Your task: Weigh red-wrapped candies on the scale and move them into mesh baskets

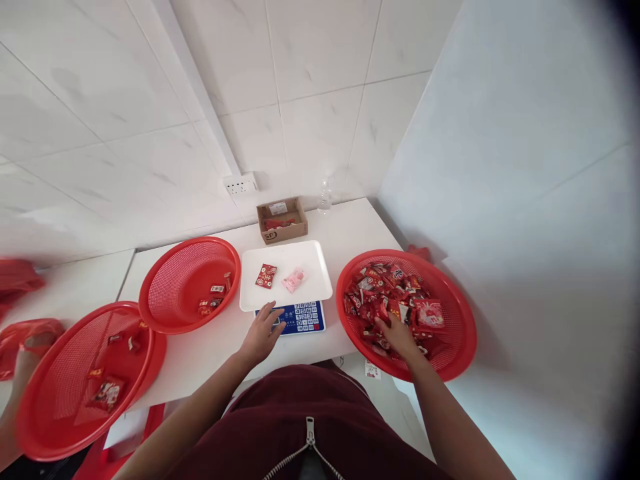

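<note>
A white scale tray (310,283) sits over a blue keypad (304,316) at the table's middle. On the tray lie a red packet (266,275) and a pink packet (293,280). My left hand (262,333) rests at the keypad's left end, fingers stretched forward and holding nothing. My right hand (396,335) reaches into the red basket (463,333) on the right, fingers down among the red snack packets (400,293); whether it grips one is hidden.
A second red basket (175,280) with a few packets stands left of the scale, and a third (60,400) lies lower left. A cardboard box (282,221), a clear bottle (325,196) and a wall socket (241,185) are at the back. Another person's hand (23,363) shows at the far left.
</note>
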`<state>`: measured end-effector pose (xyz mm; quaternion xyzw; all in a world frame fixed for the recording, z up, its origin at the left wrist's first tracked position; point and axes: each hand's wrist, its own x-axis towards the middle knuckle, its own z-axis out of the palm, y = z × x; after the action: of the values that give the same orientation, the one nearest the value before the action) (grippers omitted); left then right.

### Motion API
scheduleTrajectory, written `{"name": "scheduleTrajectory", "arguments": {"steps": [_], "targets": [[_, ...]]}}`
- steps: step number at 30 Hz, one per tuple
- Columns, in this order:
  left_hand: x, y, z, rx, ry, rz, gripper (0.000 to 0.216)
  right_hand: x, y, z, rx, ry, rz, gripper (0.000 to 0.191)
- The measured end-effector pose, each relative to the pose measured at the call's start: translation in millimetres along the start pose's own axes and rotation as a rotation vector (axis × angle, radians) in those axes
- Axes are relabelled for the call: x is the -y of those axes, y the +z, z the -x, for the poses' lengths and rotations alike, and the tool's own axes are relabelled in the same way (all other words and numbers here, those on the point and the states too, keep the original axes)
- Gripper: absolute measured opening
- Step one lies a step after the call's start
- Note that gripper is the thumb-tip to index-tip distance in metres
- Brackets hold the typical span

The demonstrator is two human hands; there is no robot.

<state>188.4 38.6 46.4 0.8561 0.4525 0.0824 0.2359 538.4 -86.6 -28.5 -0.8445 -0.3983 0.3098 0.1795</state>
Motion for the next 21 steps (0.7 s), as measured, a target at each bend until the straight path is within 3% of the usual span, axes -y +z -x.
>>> {"name": "scheduleTrajectory", "arguments": {"steps": [4,9,12,17,21], "targets": [[19.0,-5.6,15.4,-0.023,0.031,-0.002,0.032,6.7,16.1,9.9,0.097,-0.105,0.217,0.039],[37.6,-14.5,26.9,-0.054,0.038,0.000,0.030,19.5,35.1,7.8,0.015,0.050,0.330,0.062],[47.8,-18.1,31.8,-0.072,0.052,0.009,0.028,20.4,34.1,4.1,-0.010,0.078,0.269,0.062],[62.6,-21.8,36.5,-0.085,0.054,0.046,0.026,18.2,17.8,0.4,0.022,0.088,0.060,0.033],[68.1,-24.2,36.7,-0.086,0.025,0.081,0.027,14.2,-1.4,-4.5,-0.201,0.116,-0.070,0.036]]}}
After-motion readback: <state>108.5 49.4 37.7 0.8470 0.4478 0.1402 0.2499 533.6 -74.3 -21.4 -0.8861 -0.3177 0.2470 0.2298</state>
